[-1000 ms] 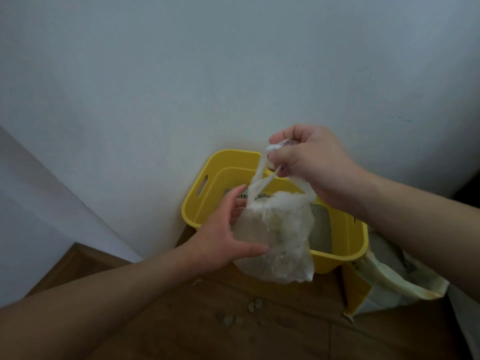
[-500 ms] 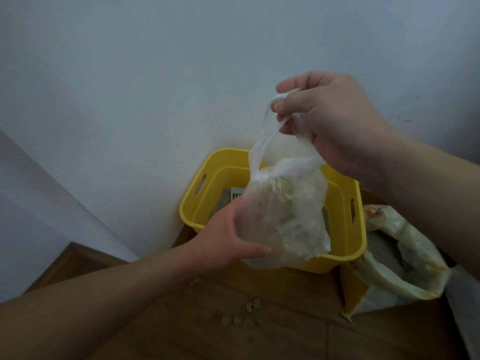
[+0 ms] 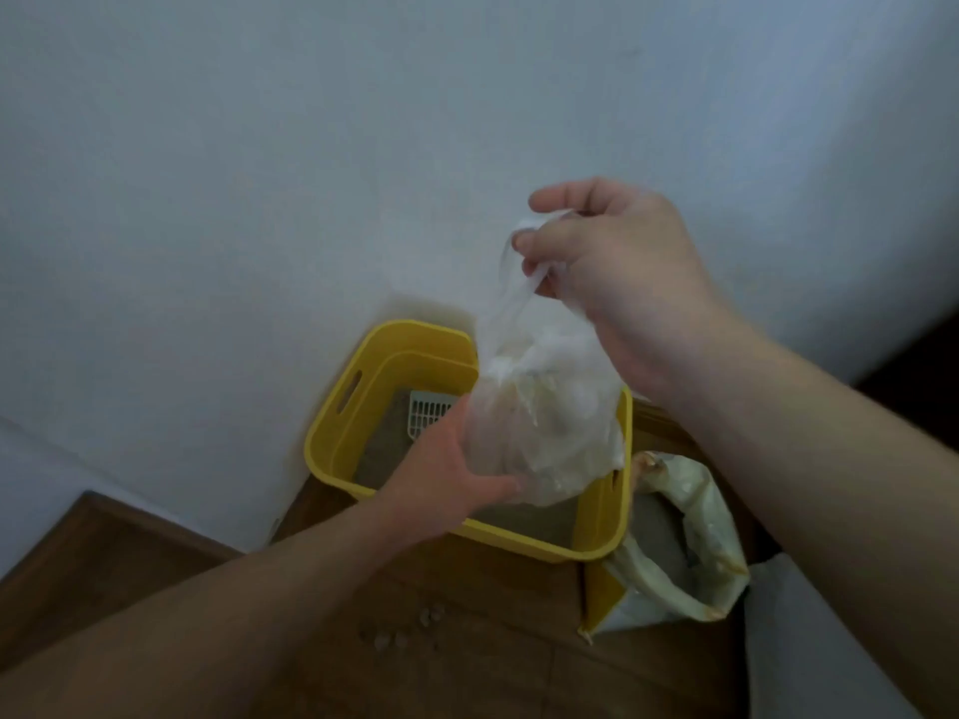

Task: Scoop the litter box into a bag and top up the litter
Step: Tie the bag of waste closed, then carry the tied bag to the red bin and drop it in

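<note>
A clear plastic bag with pale clumps inside hangs over the yellow litter box. My right hand pinches the bag's twisted top, held high against the wall. My left hand cups the bag's lower left side from below. Grey litter lies in the box, and a pale slotted scoop rests in its far corner, partly hidden by the bag. An open litter sack stands against the box's right side.
The box sits in a corner against a white wall on a brown wooden floor. A few litter bits lie on the floor in front of the box. A white surface shows at the lower right.
My right hand has lifted the bag's top higher, stretching the neck. The bag has risen over the box and my left hand has followed it, still against its lower side.
</note>
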